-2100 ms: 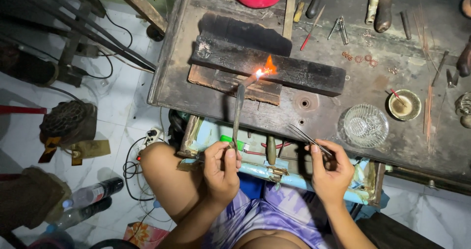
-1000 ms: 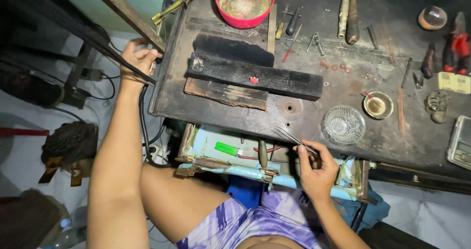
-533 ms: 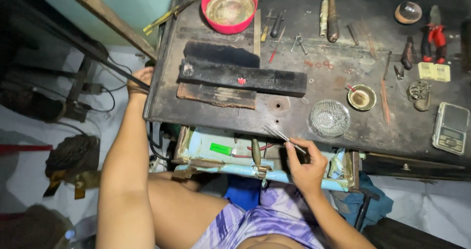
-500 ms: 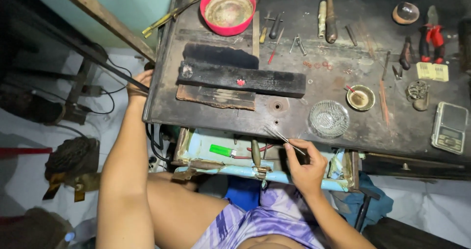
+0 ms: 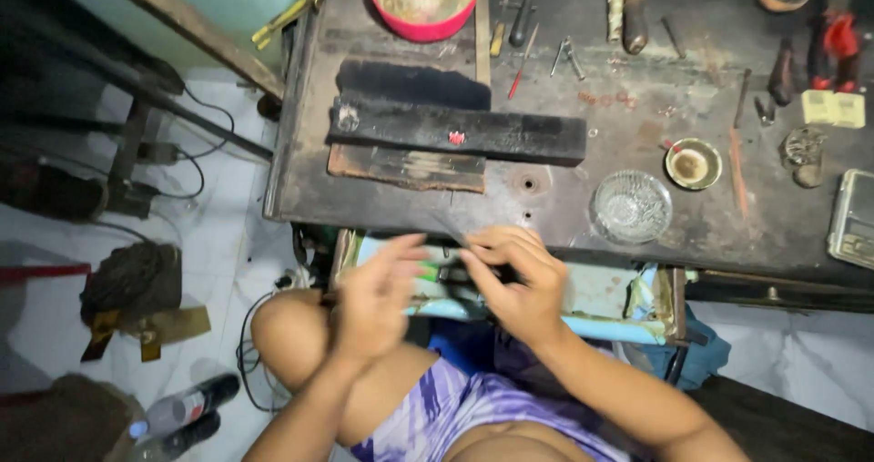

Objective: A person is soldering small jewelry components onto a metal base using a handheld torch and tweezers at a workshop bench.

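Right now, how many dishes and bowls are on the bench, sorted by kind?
Red bowl: 1
Clear glass dish: 1
Small brass dish: 1
Total: 3
All three stand on the dark bench, beyond the left hand and right hand, which touch none of them.

head view | worn camera, faces steeply down | near workbench [image 5: 637,134] front edge

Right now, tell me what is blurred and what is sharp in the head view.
Head view: the left hand is smeared by motion blur, the right hand less so; the charred block and glass dish on the dim bench stay sharp.
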